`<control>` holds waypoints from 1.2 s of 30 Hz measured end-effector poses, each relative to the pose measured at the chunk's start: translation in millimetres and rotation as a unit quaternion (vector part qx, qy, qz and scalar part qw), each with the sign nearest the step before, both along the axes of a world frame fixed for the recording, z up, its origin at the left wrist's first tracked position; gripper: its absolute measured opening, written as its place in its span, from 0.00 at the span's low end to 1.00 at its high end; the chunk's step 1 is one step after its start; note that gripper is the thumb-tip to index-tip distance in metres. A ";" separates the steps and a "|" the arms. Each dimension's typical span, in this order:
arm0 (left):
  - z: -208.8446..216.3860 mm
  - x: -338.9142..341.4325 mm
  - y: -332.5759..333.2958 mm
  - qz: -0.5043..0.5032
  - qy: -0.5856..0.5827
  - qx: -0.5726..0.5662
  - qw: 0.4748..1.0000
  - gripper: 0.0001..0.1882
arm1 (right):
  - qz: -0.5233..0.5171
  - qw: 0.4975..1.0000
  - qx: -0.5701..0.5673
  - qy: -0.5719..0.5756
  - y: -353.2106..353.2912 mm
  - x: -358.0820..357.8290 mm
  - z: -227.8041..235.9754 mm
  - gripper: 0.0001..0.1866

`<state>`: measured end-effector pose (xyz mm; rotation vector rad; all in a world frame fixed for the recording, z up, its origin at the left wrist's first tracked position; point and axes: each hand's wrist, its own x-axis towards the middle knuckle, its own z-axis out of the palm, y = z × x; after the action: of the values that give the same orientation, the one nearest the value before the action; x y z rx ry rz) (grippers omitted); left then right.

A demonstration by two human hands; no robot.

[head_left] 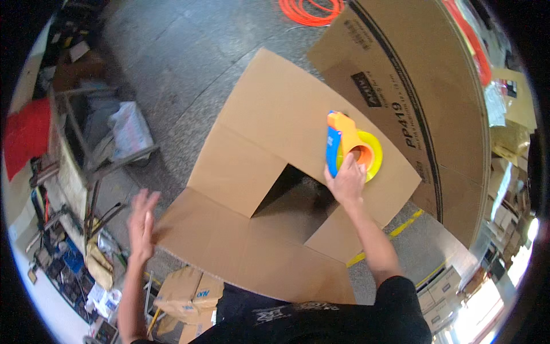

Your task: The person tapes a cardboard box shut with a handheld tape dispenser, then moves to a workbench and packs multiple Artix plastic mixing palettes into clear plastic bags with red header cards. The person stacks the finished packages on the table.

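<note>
A large brown cardboard box (246, 114) stands in front of me with its flaps spread and a dark opening between them. My right hand (347, 183) grips a tape dispenser (342, 127), orange and blue, loaded with a yellow tape roll (375, 150). It is over the box's right-hand flap; whether it touches the cardboard I cannot tell. My left hand (143, 225) is raised beside the box's left corner, fingers stretched out and nothing in them.
A big printed cardboard sheet (452, 114) stands at the right. Coiled orange hose (312, 11) lies on the grey floor (166, 46) at the far side. At left is a metal frame (123, 163) with a plastic bag (130, 129). Smaller cartons (186, 289) sit near my left side.
</note>
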<state>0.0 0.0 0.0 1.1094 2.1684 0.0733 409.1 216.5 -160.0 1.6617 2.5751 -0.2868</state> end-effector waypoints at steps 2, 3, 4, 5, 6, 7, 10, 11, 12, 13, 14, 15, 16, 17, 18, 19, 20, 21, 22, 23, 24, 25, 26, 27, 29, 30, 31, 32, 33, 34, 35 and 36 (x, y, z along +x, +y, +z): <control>-8.4 24.6 30.7 0.101 -0.102 0.169 0.975 0.29 | 0.025 0.998 0.046 0.025 4.6 -0.2 4.1 0.32; -29.1 30.5 56.6 0.126 -0.108 0.255 0.952 0.28 | 0.029 0.998 0.037 0.029 10.4 0.9 5.6 0.32; -48.9 28.4 82.7 0.088 -0.130 0.300 0.941 0.26 | 0.030 0.999 0.026 0.028 14.3 0.5 5.9 0.32; -70.7 34.5 109.0 0.082 -0.119 0.350 0.926 0.24 | 0.030 0.999 0.026 0.026 19.8 -1.3 7.4 0.33; -91.8 44.9 142.8 0.059 -0.083 0.385 0.917 0.23 | 0.009 0.999 -0.020 0.030 27.7 -1.0 11.8 0.34; -112.2 60.1 174.1 0.088 -0.003 0.326 0.941 0.21 | -0.003 0.999 -0.037 0.016 26.7 -1.0 16.1 0.35; -144.9 90.5 224.3 0.219 0.045 0.069 0.972 0.24 | 0.013 0.999 -0.049 0.018 24.8 10.8 30.9 0.38; -153.1 93.9 227.4 0.236 0.056 0.078 0.967 0.25 | 0.085 0.995 0.020 0.038 24.5 16.1 35.9 0.37; -162.3 100.6 226.7 0.253 0.060 0.072 0.963 0.26 | 0.086 0.996 0.002 0.029 32.7 22.2 41.6 0.37; -169.5 105.7 221.8 0.246 0.054 0.096 0.963 0.27 | 0.051 0.998 -0.042 0.000 31.5 28.0 49.6 0.37; -172.9 103.1 218.4 0.243 0.052 0.112 0.962 0.28 | 0.051 0.988 -0.108 0.100 33.0 31.9 62.5 0.37; -174.0 99.8 214.9 0.245 0.053 0.127 0.960 0.29 | 0.030 0.964 -0.191 0.183 38.6 38.2 81.3 0.36; -173.5 99.6 212.1 0.244 0.047 0.149 0.957 0.29 | 0.004 0.926 -0.273 0.261 42.6 44.7 100.4 0.35; -172.9 98.1 212.5 0.247 0.048 0.141 0.958 0.29 | 0.033 0.904 -0.328 0.273 43.3 52.3 118.9 0.34; -172.3 97.9 214.5 0.243 0.047 0.134 0.960 0.29 | 0.051 0.879 -0.380 0.284 39.1 62.9 139.8 0.33; -172.7 98.1 216.8 0.237 0.046 0.126 0.962 0.29 | 0.066 0.853 -0.432 0.287 33.3 69.5 151.7 0.31; -174.2 96.7 219.2 0.226 0.033 0.112 0.967 0.30 | 0.101 0.845 -0.433 0.297 27.7 72.3 153.6 0.30; -177.2 92.5 220.2 0.221 0.023 0.096 0.970 0.31 | 0.142 0.838 -0.444 0.284 24.9 75.6 152.5 0.28; -181.1 89.8 219.3 0.216 0.024 0.098 0.971 0.32 | 0.152 0.848 -0.448 0.239 24.8 78.4 143.3 0.28; -184.9 90.6 217.8 0.209 0.021 0.106 0.972 0.33 | 0.098 0.860 -0.489 0.113 28.2 82.8 131.0 0.27; -186.0 91.3 215.2 0.202 0.031 0.130 0.970 0.33 | 0.026 0.854 -0.485 0.185 24.9 83.6 107.5 0.25; -183.5 93.4 213.2 0.195 0.039 0.146 0.969 0.34 | -0.056 0.829 -0.491 0.262 21.1 86.2 88.9 0.23; -177.5 100.1 209.4 0.192 0.095 0.245 0.946 0.34 | -0.022 0.841 -0.464 0.277 23.6 93.7 81.7 0.23; -169.1 103.1 203.3 0.183 0.137 0.372 0.900 0.31 | 0.006 0.847 -0.444 0.292 26.3 102.9 77.6 0.22; -155.8 133.1 186.0 0.165 0.148 0.536 0.815 0.27 | 0.022 0.851 -0.433 0.296 20.2 117.2 68.3 0.22; -150.5 161.7 170.7 0.210 -0.099 0.427 0.874 0.26 | 0.028 0.852 -0.435 0.290 20.6 122.1 65.1 0.22; -142.0 192.2 151.7 0.244 -0.332 0.290 0.864 0.25 | 0.056 0.840 -0.436 0.318 19.6 126.5 64.8 0.22; -137.1 217.0 140.5 0.222 -0.403 0.154 0.874 0.24 | 0.050 0.848 -0.437 0.297 18.3 130.2 65.6 0.21; -137.3 234.9 133.9 0.213 -0.501 0.035 0.838 0.26 | 0.056 0.853 -0.427 0.296 17.1 132.5 66.4 0.21; -138.0 252.4 129.3 0.236 -0.548 0.010 0.803 0.25 | 0.063 0.852 -0.418 0.308 16.3 134.0 67.0 0.21; -140.1 266.1 126.5 0.257 -0.592 -0.016 0.763 0.24 | 0.047 0.857 -0.426 0.286 15.8 135.3 67.5 0.21; -143.3 274.9 125.0 0.268 -0.615 -0.012 0.742 0.22 | 0.069 0.852 -0.417 0.309 15.9 135.4 66.2 0.21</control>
<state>274.9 125.0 -143.3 0.1561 1.1327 0.7947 544.5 232.4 -93.8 1.1315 2.2647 -1.8610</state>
